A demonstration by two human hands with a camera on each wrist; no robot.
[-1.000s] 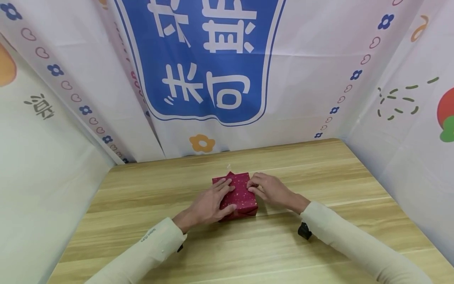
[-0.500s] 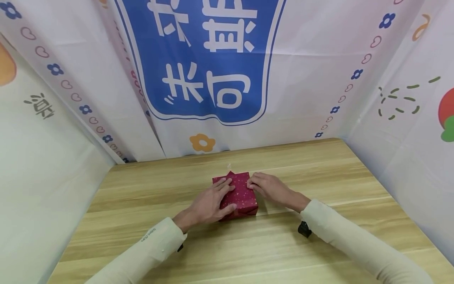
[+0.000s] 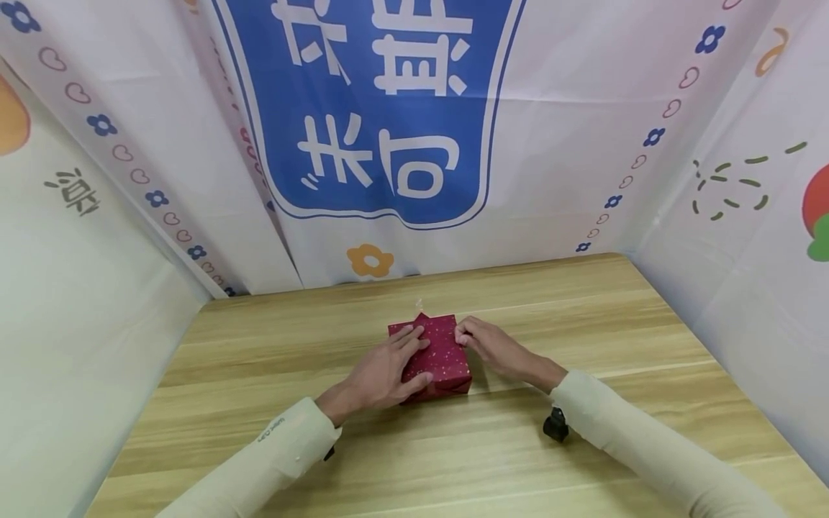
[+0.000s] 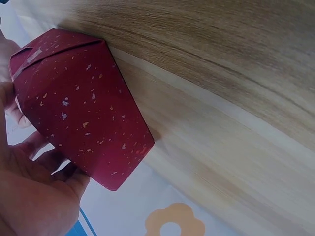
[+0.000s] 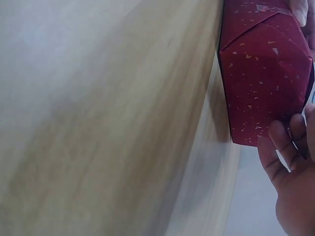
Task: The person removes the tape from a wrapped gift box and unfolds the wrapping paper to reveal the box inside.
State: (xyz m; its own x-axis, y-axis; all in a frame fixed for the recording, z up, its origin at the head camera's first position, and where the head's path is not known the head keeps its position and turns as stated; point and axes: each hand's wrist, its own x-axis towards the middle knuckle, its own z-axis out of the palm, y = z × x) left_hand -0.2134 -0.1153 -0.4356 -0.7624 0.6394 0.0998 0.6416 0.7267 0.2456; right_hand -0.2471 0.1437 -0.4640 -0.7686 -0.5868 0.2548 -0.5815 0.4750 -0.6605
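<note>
A box wrapped in dark red paper with gold and pink flecks [image 3: 447, 365] sits on the wooden table. My left hand [image 3: 382, 370] rests on its top left part, fingers spread and fairly straight, thumb near the front edge. At the upper right edge, my right hand [image 3: 497, 347] has its fingers bent and pinches that edge; in the right wrist view, fingertips touch the box's flecked side [image 5: 268, 83]. A pointed paper flap [image 3: 422, 317] rises at the back, with a small clear strip [image 3: 419, 305] beyond it. Folded paper shows on one end in the left wrist view.
The light wood-grain table [image 3: 291, 338] spreads around the box. A white printed cloth with a blue sign [image 3: 363, 194] hangs at the back, and white printed sheets stand at both sides. A black wrist device [image 3: 555, 424] hangs under the right sleeve.
My right hand has slid very slightly to the right along the box's edge, its fingers drawn closer together. The left hand and the box have stayed put.
</note>
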